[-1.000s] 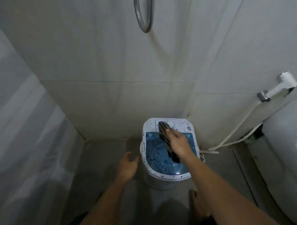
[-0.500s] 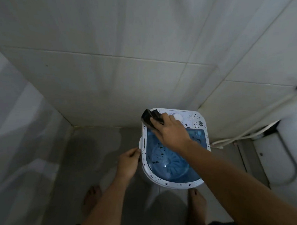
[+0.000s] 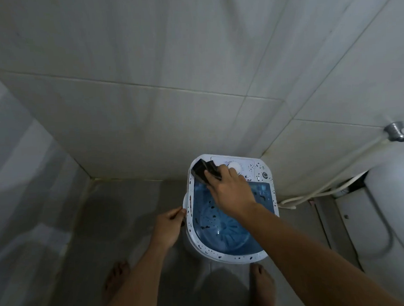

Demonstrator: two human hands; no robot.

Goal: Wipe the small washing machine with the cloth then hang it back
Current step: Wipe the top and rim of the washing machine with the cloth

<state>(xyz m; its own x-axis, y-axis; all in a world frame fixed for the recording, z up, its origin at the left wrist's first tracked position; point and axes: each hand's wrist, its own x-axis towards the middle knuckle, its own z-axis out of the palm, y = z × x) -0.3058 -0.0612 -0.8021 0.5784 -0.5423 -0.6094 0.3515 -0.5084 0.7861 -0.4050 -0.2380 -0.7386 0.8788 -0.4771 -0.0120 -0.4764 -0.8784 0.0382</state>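
Wiping: you press the cloth (image 3: 203, 171) onto the back left corner of the washer (image 3: 233, 259), on its white top panel, just beside the dial (image 3: 234, 167).
Right hand (image 3: 230, 192): your fingers are closed over the cloth, pinning it flat against the panel; the thumb is hidden, so you cannot tell how it sits.
Left hand (image 3: 168, 226): your fingers are curled onto the washer's left rim, touching it and likely steadying it.
Cloth handling: dark, soft and limp; it looks light and will bunch under your palm. Keep it folded, with your fingertips on its far edge, so it slides as one pad.
Washer handling: a small plastic tub on a tile floor (image 3: 120, 216), probably light enough to shift or tip when pushed. Hold the rim, not the blue lid (image 3: 225, 230), which may flex.
Dirt: many dark specks dot the white rim and the lid; most still need wiping.
Count: one cloth, one washer, one dial, one small knob (image 3: 264, 175), two hands, two bare feet.
Hanging spot: not in view.
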